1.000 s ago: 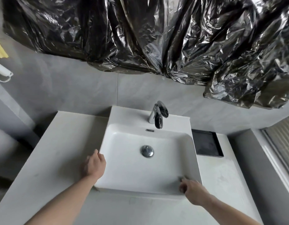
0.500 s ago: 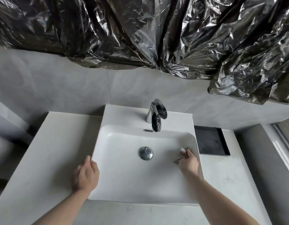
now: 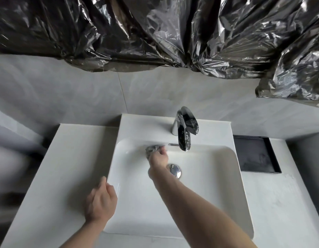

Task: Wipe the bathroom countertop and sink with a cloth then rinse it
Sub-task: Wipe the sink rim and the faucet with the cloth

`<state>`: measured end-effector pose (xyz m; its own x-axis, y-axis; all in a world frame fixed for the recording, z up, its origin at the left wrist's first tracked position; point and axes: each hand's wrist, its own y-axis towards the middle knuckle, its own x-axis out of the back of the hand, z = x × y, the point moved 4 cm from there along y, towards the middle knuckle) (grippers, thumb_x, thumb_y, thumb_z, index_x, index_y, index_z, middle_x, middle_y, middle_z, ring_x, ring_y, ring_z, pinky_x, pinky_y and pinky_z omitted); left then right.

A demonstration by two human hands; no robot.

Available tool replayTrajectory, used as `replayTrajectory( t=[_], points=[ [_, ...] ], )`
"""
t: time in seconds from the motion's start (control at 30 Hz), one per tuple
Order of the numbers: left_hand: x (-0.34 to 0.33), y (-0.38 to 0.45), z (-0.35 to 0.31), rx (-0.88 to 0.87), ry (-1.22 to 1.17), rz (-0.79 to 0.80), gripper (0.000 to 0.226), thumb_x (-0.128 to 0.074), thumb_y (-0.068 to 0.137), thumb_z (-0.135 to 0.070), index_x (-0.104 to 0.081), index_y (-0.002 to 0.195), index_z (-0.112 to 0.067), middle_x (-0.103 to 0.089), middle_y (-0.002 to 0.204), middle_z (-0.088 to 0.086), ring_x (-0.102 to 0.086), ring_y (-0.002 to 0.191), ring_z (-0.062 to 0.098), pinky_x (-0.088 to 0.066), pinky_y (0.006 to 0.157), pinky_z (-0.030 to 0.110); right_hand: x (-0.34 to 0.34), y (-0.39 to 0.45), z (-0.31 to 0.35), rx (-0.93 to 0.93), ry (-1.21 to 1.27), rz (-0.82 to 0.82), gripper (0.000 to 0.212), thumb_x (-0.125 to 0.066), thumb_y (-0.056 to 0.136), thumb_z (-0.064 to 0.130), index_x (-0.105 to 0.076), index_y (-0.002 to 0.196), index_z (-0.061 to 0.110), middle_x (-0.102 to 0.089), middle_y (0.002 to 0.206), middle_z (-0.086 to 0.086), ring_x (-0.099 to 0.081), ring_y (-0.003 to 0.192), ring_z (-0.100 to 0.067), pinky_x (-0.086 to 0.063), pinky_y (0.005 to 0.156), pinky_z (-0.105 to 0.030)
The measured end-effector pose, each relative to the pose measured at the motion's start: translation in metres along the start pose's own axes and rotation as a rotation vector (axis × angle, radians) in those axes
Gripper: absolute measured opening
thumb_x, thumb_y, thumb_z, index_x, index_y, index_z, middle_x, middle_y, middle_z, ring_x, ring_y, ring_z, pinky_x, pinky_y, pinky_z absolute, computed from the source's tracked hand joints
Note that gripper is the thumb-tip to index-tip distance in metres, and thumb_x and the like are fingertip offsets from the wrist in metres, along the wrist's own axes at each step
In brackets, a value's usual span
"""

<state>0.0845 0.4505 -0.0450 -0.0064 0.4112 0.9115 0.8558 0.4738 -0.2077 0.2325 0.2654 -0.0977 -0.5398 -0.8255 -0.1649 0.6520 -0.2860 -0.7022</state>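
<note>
Currently, head view: right hand (image 3: 157,158) inside white rectangular ceramic sink (image 3: 200,203), fingers clenched on small crumpled grey cloth (image 3: 151,149), pressed to back wall of basin, left of chrome faucet (image 3: 184,129). Round chrome drain plug (image 3: 175,170) just beside right wrist. Left hand (image 3: 100,203) resting on sink's left rim, fingers curled loosely, grasping nothing. White countertop (image 3: 53,176) either side; black rectangular tray (image 3: 255,154) at its right rear corner. Crinkled black plastic sheeting (image 3: 155,33) across wall above.
</note>
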Motion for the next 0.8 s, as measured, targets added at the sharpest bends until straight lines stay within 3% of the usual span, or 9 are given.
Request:
replayTrajectory(
  t=[0.07, 0.2, 0.27, 0.33, 0.4, 0.5, 0.57, 0.7, 0.8],
  points=[
    [0.003, -0.002, -0.007, -0.005, 0.005, -0.019, 0.040, -0.030, 0.095, -0.029, -0.059, 0.105, -0.003, -0.063, 0.069, 0.013, -0.064, 0.067, 0.038, -0.057, 0.067, 0.041, -0.049, -0.042, -0.013, -0.145, 0.087, 0.214, 0.032, -0.041, 0.103, -0.006, -0.066, 0.104, 0.014, -0.064, 0.092, -0.008, -0.066, 0.072, -0.020, -0.056, 0.063, -0.026],
    [0.005, -0.004, -0.010, 0.017, 0.033, -0.012, 0.060, -0.026, 0.089, -0.032, -0.064, 0.125, -0.003, -0.074, 0.089, 0.026, -0.069, 0.084, 0.047, -0.053, 0.075, 0.046, -0.060, -0.039, 0.001, -0.222, 0.160, 0.171, 0.040, -0.040, 0.098, -0.011, -0.069, 0.112, 0.012, -0.068, 0.095, -0.015, -0.067, 0.069, -0.027, -0.045, 0.042, -0.020],
    [0.005, -0.002, -0.008, 0.016, 0.048, 0.004, 0.063, -0.024, 0.089, -0.034, -0.062, 0.130, -0.003, -0.074, 0.094, 0.026, -0.069, 0.087, 0.047, -0.053, 0.079, 0.047, -0.027, -0.031, 0.025, -0.150, 0.086, 0.143, 0.035, -0.037, 0.100, -0.007, -0.063, 0.097, 0.017, -0.067, 0.087, -0.010, -0.069, 0.063, -0.020, -0.049, 0.049, -0.020],
    [0.004, -0.001, -0.006, 0.011, 0.030, -0.017, 0.064, -0.025, 0.089, -0.034, -0.062, 0.131, -0.002, -0.074, 0.094, 0.026, -0.069, 0.088, 0.047, -0.053, 0.080, 0.048, 0.020, -0.014, 0.046, -0.079, 0.033, 0.057, 0.028, -0.038, 0.104, 0.003, -0.057, 0.090, 0.018, -0.069, 0.074, -0.002, -0.068, 0.054, -0.010, -0.054, 0.062, -0.024],
    [0.006, -0.003, -0.007, 0.010, 0.002, -0.038, 0.061, -0.028, 0.091, -0.033, -0.062, 0.132, -0.002, -0.074, 0.095, 0.027, -0.069, 0.089, 0.047, -0.053, 0.081, 0.048, 0.075, 0.005, 0.078, -0.041, 0.103, -0.119, 0.032, -0.036, 0.097, -0.008, -0.058, 0.087, 0.013, -0.065, 0.062, -0.010, -0.059, 0.048, -0.023, -0.047, 0.046, -0.026],
    [0.009, -0.006, -0.009, 0.044, -0.010, 0.015, 0.049, -0.034, 0.101, -0.028, -0.054, 0.141, -0.009, -0.071, 0.108, 0.025, -0.066, 0.103, 0.045, -0.050, 0.085, 0.045, 0.154, 0.027, 0.125, 0.004, 0.146, -0.416, 0.033, -0.039, 0.096, -0.009, -0.056, 0.080, 0.014, -0.060, 0.084, -0.013, -0.048, 0.054, -0.021, -0.036, 0.035, -0.020],
    [0.008, -0.005, -0.009, 0.056, -0.009, 0.031, 0.046, -0.038, 0.102, -0.024, -0.050, 0.145, -0.012, -0.069, 0.115, 0.024, -0.063, 0.108, 0.044, -0.049, 0.086, 0.044, 0.177, 0.020, 0.143, -0.006, 0.163, -0.494, 0.020, -0.046, 0.102, 0.007, -0.056, 0.086, 0.015, -0.065, 0.106, -0.008, -0.052, 0.062, -0.020, -0.047, 0.043, -0.025],
    [0.004, -0.003, -0.008, 0.062, 0.013, 0.022, 0.047, -0.041, 0.102, -0.023, -0.052, 0.145, -0.009, -0.070, 0.112, 0.027, -0.064, 0.106, 0.046, -0.049, 0.088, 0.046, 0.153, 0.011, 0.133, 0.012, 0.233, -0.415, 0.023, -0.051, 0.108, 0.020, -0.061, 0.126, 0.012, -0.063, 0.125, -0.002, -0.065, 0.097, -0.021, -0.058, 0.093, -0.029],
    [0.000, -0.001, -0.005, 0.045, 0.035, -0.008, 0.056, -0.031, 0.097, -0.030, -0.055, 0.142, -0.006, -0.071, 0.107, 0.028, -0.065, 0.101, 0.048, -0.050, 0.085, 0.048, 0.116, 0.005, 0.111, 0.067, 0.034, -0.191, 0.026, -0.043, 0.106, 0.014, -0.051, 0.130, 0.010, -0.055, 0.108, -0.012, -0.060, 0.069, -0.016, -0.053, 0.045, -0.015]
  ],
)
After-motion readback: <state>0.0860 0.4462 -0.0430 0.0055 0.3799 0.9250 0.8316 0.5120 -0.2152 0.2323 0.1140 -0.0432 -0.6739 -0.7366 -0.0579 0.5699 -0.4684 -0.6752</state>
